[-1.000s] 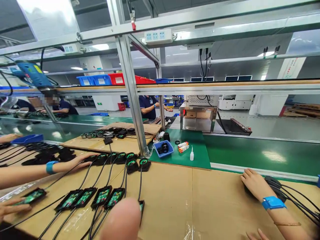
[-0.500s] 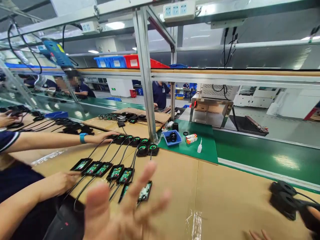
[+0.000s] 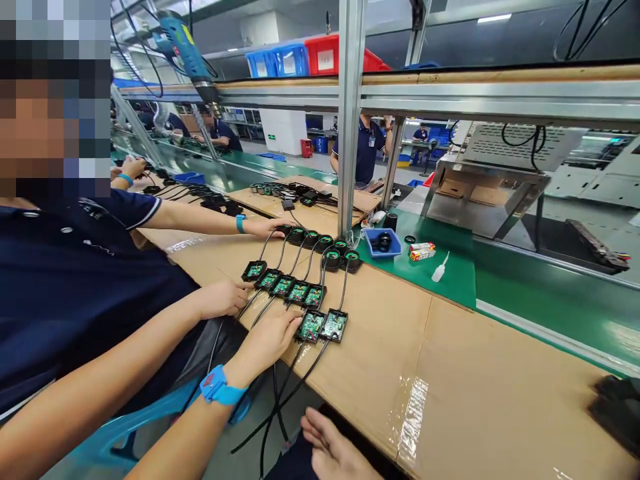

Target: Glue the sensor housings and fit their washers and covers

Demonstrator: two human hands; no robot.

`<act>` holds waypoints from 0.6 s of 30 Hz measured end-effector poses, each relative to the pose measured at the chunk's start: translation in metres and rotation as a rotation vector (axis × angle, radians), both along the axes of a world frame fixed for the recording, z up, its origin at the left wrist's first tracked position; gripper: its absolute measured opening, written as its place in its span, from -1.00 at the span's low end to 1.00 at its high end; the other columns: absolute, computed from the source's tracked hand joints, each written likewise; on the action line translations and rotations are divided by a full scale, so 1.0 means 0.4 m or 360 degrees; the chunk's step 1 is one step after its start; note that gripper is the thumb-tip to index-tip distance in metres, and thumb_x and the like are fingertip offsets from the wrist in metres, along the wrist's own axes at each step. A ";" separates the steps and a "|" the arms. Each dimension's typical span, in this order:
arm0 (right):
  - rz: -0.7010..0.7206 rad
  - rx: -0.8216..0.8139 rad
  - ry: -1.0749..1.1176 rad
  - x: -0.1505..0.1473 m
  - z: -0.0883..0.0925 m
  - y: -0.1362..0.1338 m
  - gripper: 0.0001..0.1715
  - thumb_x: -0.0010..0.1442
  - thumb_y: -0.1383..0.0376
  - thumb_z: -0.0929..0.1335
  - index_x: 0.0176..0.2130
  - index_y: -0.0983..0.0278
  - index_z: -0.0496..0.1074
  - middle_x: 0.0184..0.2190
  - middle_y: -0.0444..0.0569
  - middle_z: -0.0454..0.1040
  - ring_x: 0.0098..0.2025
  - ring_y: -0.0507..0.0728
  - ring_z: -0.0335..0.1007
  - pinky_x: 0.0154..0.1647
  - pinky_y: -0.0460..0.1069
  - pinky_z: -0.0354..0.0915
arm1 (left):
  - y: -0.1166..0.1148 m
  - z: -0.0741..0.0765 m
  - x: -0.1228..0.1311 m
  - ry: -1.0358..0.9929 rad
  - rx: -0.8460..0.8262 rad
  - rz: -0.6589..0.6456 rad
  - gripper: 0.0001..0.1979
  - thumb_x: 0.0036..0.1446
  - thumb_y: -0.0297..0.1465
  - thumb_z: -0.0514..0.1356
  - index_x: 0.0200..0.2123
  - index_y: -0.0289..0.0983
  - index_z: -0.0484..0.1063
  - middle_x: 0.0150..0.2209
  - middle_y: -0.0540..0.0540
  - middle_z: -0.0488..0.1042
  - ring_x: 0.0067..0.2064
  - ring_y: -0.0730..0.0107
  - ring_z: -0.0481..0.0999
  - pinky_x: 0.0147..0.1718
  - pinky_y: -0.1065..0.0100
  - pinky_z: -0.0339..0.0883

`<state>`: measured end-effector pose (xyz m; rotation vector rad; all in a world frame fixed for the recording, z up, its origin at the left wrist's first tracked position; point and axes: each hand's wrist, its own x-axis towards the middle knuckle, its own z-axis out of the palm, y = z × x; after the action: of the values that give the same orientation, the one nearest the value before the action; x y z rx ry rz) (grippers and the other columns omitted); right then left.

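My left hand (image 3: 273,337), with a blue strap at the wrist, is closed with its fingertips on the left edge of a circuit board in an open black case (image 3: 311,325). Whether it lifts the case I cannot tell. Touching that case on the right is another circuit board case (image 3: 335,325). Black cables lead from both to round black housings (image 3: 351,259) with green rings, and other cables hang over the table edge. Low in the view, my right hand (image 3: 335,443) is empty, its fingers stretched out beside the table edge.
A co-worker's hand (image 3: 225,298) touches the row of cased circuit boards (image 3: 283,287); their other hand (image 3: 267,228) is at the round housings. A metal post (image 3: 351,133) rises behind. A blue tray (image 3: 387,245) and white bottle (image 3: 440,270) stand on the green mat (image 3: 460,267).
My left hand has gone from spread in the air to the circuit board case. The two nearest cases now lie side by side. The view has swung left.
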<state>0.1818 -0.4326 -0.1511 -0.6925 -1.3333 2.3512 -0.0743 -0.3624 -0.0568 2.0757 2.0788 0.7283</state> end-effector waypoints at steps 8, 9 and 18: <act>-0.0450 -0.0351 -0.0022 -0.172 0.031 0.018 0.05 -0.23 -0.42 0.52 0.00 0.22 0.53 -0.18 -0.01 0.59 -0.12 0.16 0.45 -0.04 0.04 0.27 | 0.072 0.034 0.050 0.0076 -0.0154 -0.0359 -0.58 0.46 -0.20 -0.03 -0.23 -0.21 0.59 -0.26 -0.13 0.66 -0.21 0.25 0.64 -0.13 0.24 0.51; -0.0485 -0.0344 -0.0013 -0.175 0.030 0.016 0.05 -0.27 -0.44 0.52 -0.06 0.24 0.55 -0.25 -0.03 0.57 -0.19 0.13 0.44 -0.10 0.02 0.26 | 0.101 0.047 0.051 0.0092 -0.0150 -0.0384 -0.61 0.46 -0.20 0.01 -0.22 -0.23 0.58 -0.25 -0.13 0.65 -0.20 0.26 0.63 -0.11 0.21 0.51; -0.0700 -0.0015 0.0010 -0.115 0.076 0.013 -0.16 -0.05 -0.42 0.45 -0.29 0.28 0.52 -0.36 -0.04 0.56 -0.29 0.09 0.34 -0.10 0.02 0.22 | 0.504 0.148 0.079 0.0227 -0.0094 -0.0446 -0.60 0.36 -0.21 0.24 0.17 -0.25 0.40 0.17 -0.21 0.45 0.12 0.11 0.52 0.08 -0.03 0.48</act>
<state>0.1356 -0.4273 -0.1208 -0.8780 -1.0387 2.0042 -0.0426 -0.1609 0.0024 2.3799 1.7919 0.4849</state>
